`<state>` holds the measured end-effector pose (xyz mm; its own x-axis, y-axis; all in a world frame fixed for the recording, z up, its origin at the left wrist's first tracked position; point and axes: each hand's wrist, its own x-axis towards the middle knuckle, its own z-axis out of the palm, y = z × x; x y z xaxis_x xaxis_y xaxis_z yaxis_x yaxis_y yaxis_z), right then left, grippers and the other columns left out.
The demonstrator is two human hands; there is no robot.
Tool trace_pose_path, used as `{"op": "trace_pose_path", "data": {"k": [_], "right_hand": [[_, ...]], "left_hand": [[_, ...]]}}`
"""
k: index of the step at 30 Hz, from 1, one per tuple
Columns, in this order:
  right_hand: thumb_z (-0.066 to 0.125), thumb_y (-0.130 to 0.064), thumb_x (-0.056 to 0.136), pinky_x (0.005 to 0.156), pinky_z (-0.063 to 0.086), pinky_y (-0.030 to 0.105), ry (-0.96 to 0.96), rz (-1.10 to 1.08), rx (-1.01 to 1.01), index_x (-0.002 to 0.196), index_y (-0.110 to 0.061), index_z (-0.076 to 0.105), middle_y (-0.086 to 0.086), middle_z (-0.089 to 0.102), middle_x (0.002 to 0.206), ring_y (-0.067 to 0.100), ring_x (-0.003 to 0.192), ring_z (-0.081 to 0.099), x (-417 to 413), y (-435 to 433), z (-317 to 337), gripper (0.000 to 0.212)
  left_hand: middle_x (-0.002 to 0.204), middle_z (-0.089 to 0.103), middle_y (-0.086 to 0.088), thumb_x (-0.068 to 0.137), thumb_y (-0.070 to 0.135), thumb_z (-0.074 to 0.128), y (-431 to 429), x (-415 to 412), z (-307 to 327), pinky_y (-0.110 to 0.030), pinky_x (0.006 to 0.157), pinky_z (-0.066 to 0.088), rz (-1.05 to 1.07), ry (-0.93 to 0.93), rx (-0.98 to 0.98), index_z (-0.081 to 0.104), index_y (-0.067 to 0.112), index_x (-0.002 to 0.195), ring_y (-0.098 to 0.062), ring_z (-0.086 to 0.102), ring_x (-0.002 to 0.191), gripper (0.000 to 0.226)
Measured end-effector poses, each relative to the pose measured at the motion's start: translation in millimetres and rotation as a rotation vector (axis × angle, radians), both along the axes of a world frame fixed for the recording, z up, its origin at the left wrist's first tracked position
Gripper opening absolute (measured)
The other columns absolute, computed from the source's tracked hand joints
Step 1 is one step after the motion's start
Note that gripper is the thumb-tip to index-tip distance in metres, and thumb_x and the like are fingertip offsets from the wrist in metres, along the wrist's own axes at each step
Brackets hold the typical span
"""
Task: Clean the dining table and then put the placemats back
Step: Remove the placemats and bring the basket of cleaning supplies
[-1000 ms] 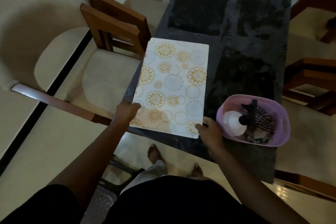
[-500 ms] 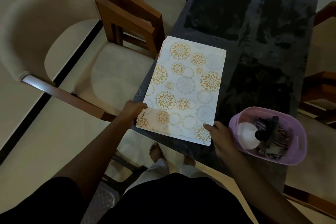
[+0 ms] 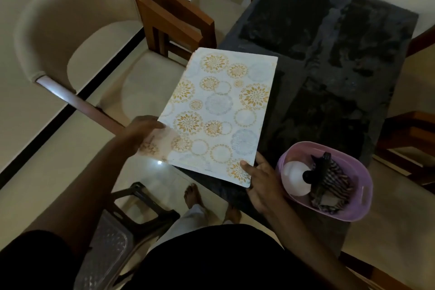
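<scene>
Far left: clear plastic stool (image 3: 110,252) stood on the floor by the person's legs, with two wooden chairs (image 3: 174,21) tucked at the desk's left edge. Left hand (image 3: 143,129) held the near-left corner of the placemat (image 3: 221,110), fingers closed on the edge. It was motion-blurred, so the exact finger layout was unreadable. The placemat was white with orange and grey circle prints. It lay roughly flat over the near-left part of the dark desk (image 3: 353,30), long side running away from the person and near-left corner hanging past the desk edge. Right hand (image 3: 261,183) pinched the near-right corner, thumb on top and the other fingers spread under and beside the edge. The desk surface right of the placemat showed darker rectangular patches. Just right of the right hand, a pink basket (image 3: 363,205) sat on the desk's near-right area, holding a white bottle (image 3: 295,180) and a striped cloth (image 3: 336,186).
</scene>
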<state>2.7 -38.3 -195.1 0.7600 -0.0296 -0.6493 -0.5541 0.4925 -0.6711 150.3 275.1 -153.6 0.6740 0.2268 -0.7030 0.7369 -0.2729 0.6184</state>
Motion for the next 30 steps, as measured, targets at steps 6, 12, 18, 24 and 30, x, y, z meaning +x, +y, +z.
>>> {"op": "trace_pose_path", "data": {"k": [6, 12, 18, 24, 30], "right_hand": [[0.057, 0.004, 0.103, 0.099, 0.060, 0.049, -0.041, 0.271, 0.025, 0.141, -0.012, 0.060, 0.014, 0.073, 0.132, 0.035, 0.119, 0.072, -13, 23, 1, 0.041], [0.059, 0.003, 0.102, 0.093, 0.063, 0.044, -0.076, 0.567, -0.060, 0.132, -0.015, 0.065, 0.010, 0.077, 0.125, 0.033, 0.115, 0.074, -23, 75, 3, 0.035], [0.063, 0.001, 0.101, 0.100, 0.058, 0.055, -0.035, 0.835, -0.146, 0.132, -0.018, 0.068, 0.009, 0.076, 0.126, 0.036, 0.114, 0.074, -39, 157, -12, 0.036], [0.067, 0.008, 0.095, 0.092, 0.063, 0.052, 0.098, 0.935, -0.254, 0.142, -0.008, 0.061, 0.012, 0.077, 0.124, 0.035, 0.109, 0.076, -71, 246, -45, 0.050], [0.064, 0.015, 0.092, 0.082, 0.064, 0.045, 0.180, 1.005, -0.398, 0.133, -0.006, 0.068, 0.014, 0.077, 0.121, 0.036, 0.106, 0.076, -101, 329, -107, 0.047]], "left_hand": [[0.098, 0.078, -0.019, 0.091, -0.011, 0.061, 58, -89, 8, -0.041, 0.071, 0.063, 0.236, -0.057, -0.060, 0.075, 0.009, 0.101, -0.035, 0.075, 0.080, 0.026], [0.110, 0.075, -0.027, 0.092, -0.017, 0.056, 116, -198, -18, -0.061, 0.093, 0.057, 0.540, -0.035, -0.104, 0.069, -0.004, 0.115, -0.044, 0.073, 0.095, 0.029], [0.089, 0.081, -0.005, 0.093, -0.016, 0.057, 179, -301, -39, -0.034, 0.067, 0.060, 0.734, -0.058, -0.111, 0.073, 0.011, 0.100, -0.024, 0.078, 0.076, 0.032], [0.117, 0.075, -0.015, 0.092, -0.012, 0.063, 245, -393, -75, -0.034, 0.073, 0.057, 0.856, -0.047, -0.112, 0.072, 0.000, 0.117, -0.031, 0.073, 0.095, 0.029], [0.105, 0.070, -0.016, 0.089, -0.010, 0.069, 294, -455, -141, -0.039, 0.074, 0.056, 0.888, 0.064, -0.057, 0.069, -0.001, 0.117, -0.036, 0.068, 0.089, 0.030]]}}
